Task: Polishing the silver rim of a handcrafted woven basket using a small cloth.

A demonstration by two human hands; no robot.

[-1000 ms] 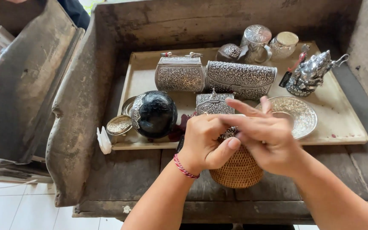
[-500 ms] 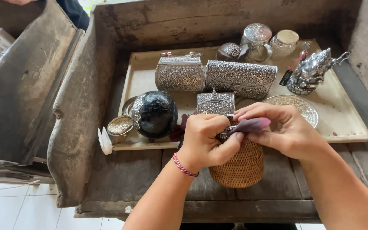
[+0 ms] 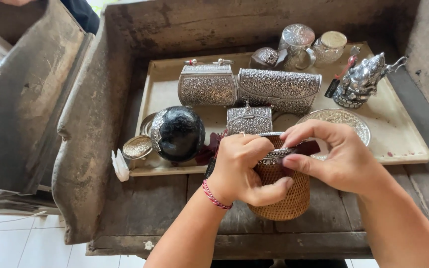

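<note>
I note the left hand (image 3: pixel 244 168) still clasps the round woven rattan basket (image 3: pixel 280 198); the right hand (image 3: pixel 341 159), fingers formerly spread, now pinches its silver rim (image 3: pixel 274 155), possibly a lid.

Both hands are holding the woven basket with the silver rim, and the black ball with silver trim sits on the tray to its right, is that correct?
Not quite: the head view shows the black ball to the left of the woven basket, not the right. Both hands, left and right, do hold it.

woven basket (image 3: pixel 280 198): tan | orb (image 3: pixel 178 133): black | tray (image 3: pixel 408 144): cream
</note>
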